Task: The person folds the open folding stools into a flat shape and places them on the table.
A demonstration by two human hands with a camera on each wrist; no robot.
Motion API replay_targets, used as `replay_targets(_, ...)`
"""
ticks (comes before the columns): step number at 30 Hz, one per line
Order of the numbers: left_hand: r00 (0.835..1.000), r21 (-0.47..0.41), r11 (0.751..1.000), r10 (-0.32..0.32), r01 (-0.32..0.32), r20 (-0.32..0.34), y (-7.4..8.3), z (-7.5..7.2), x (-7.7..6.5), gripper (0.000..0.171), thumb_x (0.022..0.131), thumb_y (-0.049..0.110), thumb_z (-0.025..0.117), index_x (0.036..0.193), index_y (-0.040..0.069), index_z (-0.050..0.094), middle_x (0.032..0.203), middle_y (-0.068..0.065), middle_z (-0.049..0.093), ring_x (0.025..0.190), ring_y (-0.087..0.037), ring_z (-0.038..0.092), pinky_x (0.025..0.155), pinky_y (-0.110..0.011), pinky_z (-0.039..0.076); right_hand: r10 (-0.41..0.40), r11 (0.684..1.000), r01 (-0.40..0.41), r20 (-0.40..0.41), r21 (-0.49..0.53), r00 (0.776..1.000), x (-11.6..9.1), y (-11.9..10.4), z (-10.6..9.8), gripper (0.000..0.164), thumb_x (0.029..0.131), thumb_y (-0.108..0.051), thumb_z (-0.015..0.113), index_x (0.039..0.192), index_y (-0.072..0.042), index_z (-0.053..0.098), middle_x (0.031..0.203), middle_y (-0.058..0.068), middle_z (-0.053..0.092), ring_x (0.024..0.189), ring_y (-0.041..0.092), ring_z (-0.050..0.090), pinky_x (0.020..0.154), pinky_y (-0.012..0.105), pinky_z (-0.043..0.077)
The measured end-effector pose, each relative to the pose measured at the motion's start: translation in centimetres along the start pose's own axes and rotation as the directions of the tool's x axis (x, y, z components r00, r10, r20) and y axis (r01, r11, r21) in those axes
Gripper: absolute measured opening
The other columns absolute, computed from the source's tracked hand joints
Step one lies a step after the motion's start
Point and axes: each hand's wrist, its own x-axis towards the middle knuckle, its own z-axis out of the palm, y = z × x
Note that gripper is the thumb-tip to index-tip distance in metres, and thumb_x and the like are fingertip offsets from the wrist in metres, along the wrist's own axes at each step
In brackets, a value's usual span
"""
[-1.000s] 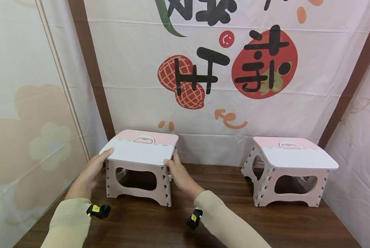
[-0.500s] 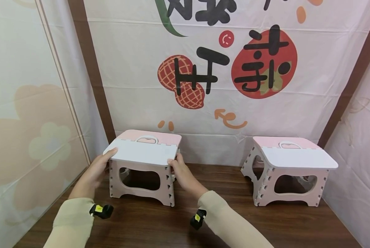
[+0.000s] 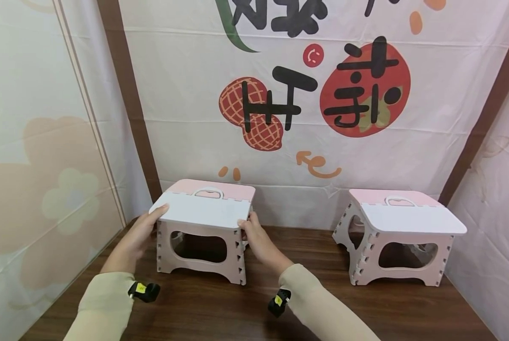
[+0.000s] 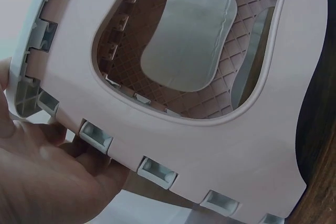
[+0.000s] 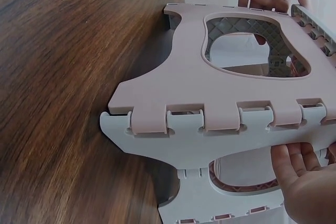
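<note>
A pink and white folding step stool (image 3: 200, 210) stands unfolded at the left of the wooden table, its white carry handle in the middle of the top. My left hand (image 3: 140, 235) grips its left end, thumb over the corner of the seat. At the right end, my right hand (image 3: 260, 242) holds the near corner with the thumb on the edge. The left wrist view shows the left fingers (image 4: 94, 153) against the hinged leg. From the right wrist, fingers (image 5: 296, 161) reach against the white side panel, below the seat.
A second folding step stool (image 3: 412, 219) of the same kind stands to the right, its legs on the table (image 3: 220, 312). Behind both hangs a printed cloth (image 3: 280, 199), and other cloth walls (image 3: 45, 189) close in the sides.
The left stool has shifted slightly to the right across the table, with both hands moving along on it. The right stool has stayed where it was.
</note>
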Motion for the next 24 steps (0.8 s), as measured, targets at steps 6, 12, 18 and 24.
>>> replay_targets(6,1.0,-0.014,1.0,0.002,-0.002,0.019,-0.1,0.3,0.2,0.085,0.103,0.056,0.037,0.157,-0.005,0.012,0.154,-0.027,0.026,0.131,-0.032,0.033,0.109,-0.054,0.026,-0.019,1.0,0.018,0.013,0.023,1.0,-0.2,0.1,-0.4,0.049,0.102,-0.037,0.035,0.138,-0.004,0.033,0.121,0.014,0.05,0.1,0.022,0.049,0.093,0.048,0.041)
replay_targets(12,1.0,-0.012,1.0,0.0,0.0,0.022,-0.1,0.7,0.0,0.085,0.103,0.057,0.037,0.159,0.001,0.006,0.157,-0.028,0.02,0.136,-0.036,0.027,0.111,-0.057,0.022,-0.027,0.999,0.026,0.03,0.04,0.999,-0.4,0.3,-0.6,0.047,0.103,-0.035,0.034,0.139,-0.004,0.033,0.124,0.016,0.049,0.102,0.023,0.049,0.098,0.056,0.04)
replay_targets(18,1.0,0.005,1.0,0.011,-0.011,0.012,0.0,1.1,-0.2,0.085,0.102,0.058,0.038,0.159,0.0,0.012,0.151,-0.026,0.03,0.125,-0.029,0.036,0.104,-0.05,0.03,-0.039,0.999,0.038,0.029,0.019,0.999,-0.6,0.3,-1.1,0.048,0.103,-0.035,0.033,0.138,-0.004,0.033,0.121,0.014,0.05,0.101,0.022,0.049,0.092,0.047,0.042)
replay_targets(24,0.999,0.008,0.999,0.033,-0.033,0.018,0.1,1.5,-0.3,0.085,0.102,0.058,0.039,0.159,0.001,0.01,0.15,-0.027,0.032,0.125,-0.03,0.037,0.103,-0.052,0.029,-0.047,0.998,0.046,0.032,0.037,0.998,-0.8,0.3,-1.5,0.048,0.103,-0.034,0.033,0.139,-0.002,0.032,0.124,0.017,0.049,0.103,0.024,0.05,0.095,0.049,0.042)
